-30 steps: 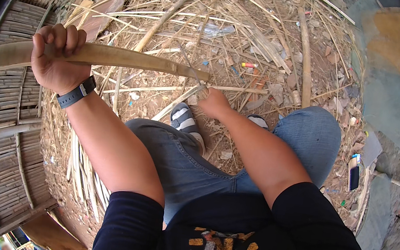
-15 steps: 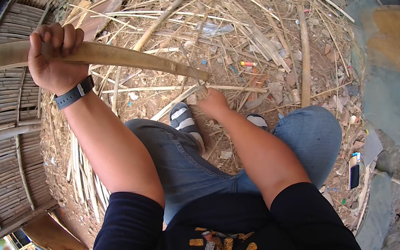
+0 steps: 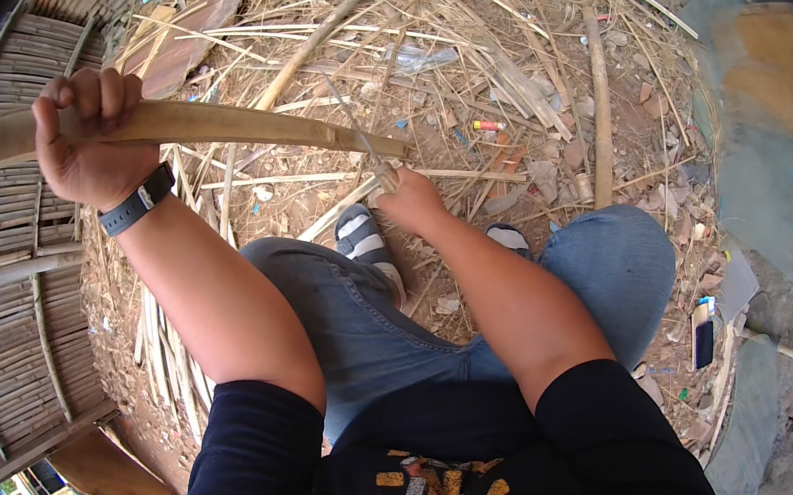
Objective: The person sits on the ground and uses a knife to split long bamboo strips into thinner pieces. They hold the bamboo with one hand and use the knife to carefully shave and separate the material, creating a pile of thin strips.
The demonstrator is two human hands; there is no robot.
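My left hand [image 3: 96, 133], with a watch [image 3: 144, 198] on the wrist, is closed around a long split bamboo piece [image 3: 232, 126]. This piece stretches from the left rim to a blunt right end in front of my feet. Closed on the handle of a long thin-bladed knife [image 3: 356, 125], my right hand [image 3: 413, 200] is just below that end. The blade slants up and left across the bamboo near its tip; whether it cuts into it I cannot tell. My right fingers partly hide the handle.
Bamboo strips and shavings litter the ground, with a thicker pole [image 3: 599, 114] at right and another pole [image 3: 331, 24] ahead. A slatted bamboo panel [image 3: 9, 227] stands at left. A phone [image 3: 702, 343] lies right of my knee; a sandalled foot [image 3: 363, 235] is close below the knife.
My left hand has moved down and slightly left, lowering the bamboo's left part. My right hand has shifted a little left with the knife, whose blade now shows more clearly beyond the bamboo.
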